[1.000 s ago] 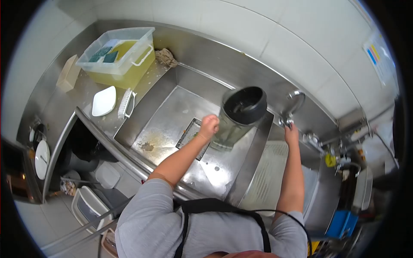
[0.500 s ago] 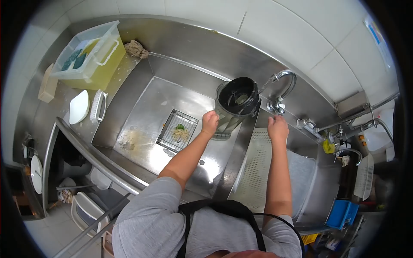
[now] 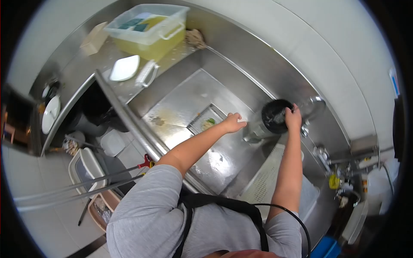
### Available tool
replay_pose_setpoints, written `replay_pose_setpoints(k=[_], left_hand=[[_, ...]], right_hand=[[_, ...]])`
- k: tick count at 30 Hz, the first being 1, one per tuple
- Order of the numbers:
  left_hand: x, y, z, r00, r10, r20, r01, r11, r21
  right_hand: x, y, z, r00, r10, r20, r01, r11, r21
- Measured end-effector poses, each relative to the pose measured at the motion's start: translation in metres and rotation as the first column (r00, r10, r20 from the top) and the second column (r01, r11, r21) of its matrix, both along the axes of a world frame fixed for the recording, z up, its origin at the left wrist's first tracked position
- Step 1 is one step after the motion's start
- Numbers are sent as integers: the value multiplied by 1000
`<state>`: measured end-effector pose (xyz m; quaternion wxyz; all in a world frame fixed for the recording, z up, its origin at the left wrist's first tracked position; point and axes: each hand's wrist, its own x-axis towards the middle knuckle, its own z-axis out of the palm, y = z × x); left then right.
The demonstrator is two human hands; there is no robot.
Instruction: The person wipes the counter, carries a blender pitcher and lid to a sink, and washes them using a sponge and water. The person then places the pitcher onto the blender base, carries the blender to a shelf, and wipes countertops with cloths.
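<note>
A clear jug with a black upper part leans over the right side of the large sink basin. My right hand is closed on its black rim, with the fingers reaching over the edge. To the left of the jug is my left hand, its thumb and fingers apart and nothing seen between them. Beyond the right hand stands the curved metal faucet, blurred. Below and left of my left hand, a perforated drain strainer holds green and pale food scraps.
A clear tub of yellow liquid with green pads stands on the left counter. Near it are a white dish, a white brush and a brown cloth. A perforated white tray lies in the right basin.
My right hand has gone from the faucet's base to the jug's rim. The jug is more tilted, and my left hand has opened beside it. The view has turned.
</note>
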<state>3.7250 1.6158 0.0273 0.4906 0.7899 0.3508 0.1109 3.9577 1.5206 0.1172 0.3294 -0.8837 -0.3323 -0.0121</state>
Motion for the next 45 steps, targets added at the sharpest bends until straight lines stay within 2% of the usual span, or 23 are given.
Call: replay_pose_setpoints(k=[5, 7, 9, 11, 12, 14, 17, 20, 22, 23, 26, 29, 34, 36, 37, 38, 39, 40, 41, 42, 43, 44, 45], left_hand=[[-88, 118, 81, 926, 269, 264, -355, 858, 372], [-131, 173, 123, 884, 294, 364, -448, 754, 479], [-168, 232, 148, 817, 331, 473, -542, 719, 434], [-208, 276, 177, 799, 400, 448, -600, 577, 555], [-224, 302, 184, 786, 411, 462, -617, 471, 631], [-247, 345, 195, 754, 424, 501, -655, 431, 620], [-263, 398, 200, 777, 514, 363, -596, 414, 688], [-254, 452, 186, 730, 681, -57, -473, 563, 678], [-248, 466, 186, 650, 672, -356, -286, 650, 704], [-246, 470, 185, 575, 652, -494, -193, 695, 693], [-253, 468, 189, 594, 626, -505, -48, 654, 755], [-250, 518, 176, 506, 143, -851, 57, 978, 198], [-242, 523, 160, 334, -339, -879, 448, 878, -168], [-247, 524, 157, 576, -158, -802, 458, 875, 157], [-245, 492, 187, 708, -94, -700, 400, 870, 287], [-243, 500, 181, 829, 31, -559, 127, 962, 241], [-255, 546, 150, 943, 98, -317, 77, 865, 495], [-258, 554, 150, 948, 270, -168, -87, 728, 680], [-268, 579, 139, 925, 377, 34, -298, 669, 680], [-276, 594, 137, 880, 436, 186, -406, 490, 771], [-279, 585, 141, 821, 507, 261, -502, 423, 754], [-283, 575, 156, 743, 577, 338, -596, 341, 727], [-281, 560, 172, 729, 571, 376, -631, 348, 693]], right_hand=[[11, -1, -6, 991, 91, 97, -93, 996, 16], [2, 0, 1, 998, 19, 65, -18, 1000, -14], [14, 0, -14, 998, 22, 51, -26, 997, 74], [18, -4, -18, 997, -17, 71, 11, 996, 87], [13, -4, -14, 999, -44, -6, 45, 992, 117], [14, -7, -18, 993, -66, -101, 81, 986, 146], [16, -6, -24, 988, -153, -31, 155, 985, 82], [-5, 3, -10, 961, -274, -27, 274, 962, -11], [-3, 3, -13, 952, -305, 11, 305, 951, -41], [-2, 2, -15, 948, -317, 31, 319, 946, -60], [-18, 4, -6, 944, -327, 36, 328, 945, -14], [-23, 4, -2, 945, -324, 41, 326, 943, -71], [-27, 9, 0, 926, -347, 150, 364, 926, -101], [-40, 15, 8, 919, -391, 44, 393, 919, -42], [-57, 20, 21, 929, -369, 24, 368, 929, 35], [-52, 13, 19, 954, -281, -107, 297, 937, 186], [-33, 0, 0, 950, -242, -196, 296, 898, 327], [-28, -11, -6, 896, -330, -296, 419, 850, 320], [-30, -20, -7, 940, -271, -207, 337, 835, 435], [3, -42, -41, 925, -361, -120, 376, 820, 431], [-10, -48, -23, 818, -568, 97, 544, 817, 191], [-9, -57, -23, 800, -586, 129, 578, 810, 93], [-9, -64, -24, 786, -597, 160, 605, 796, -4]])
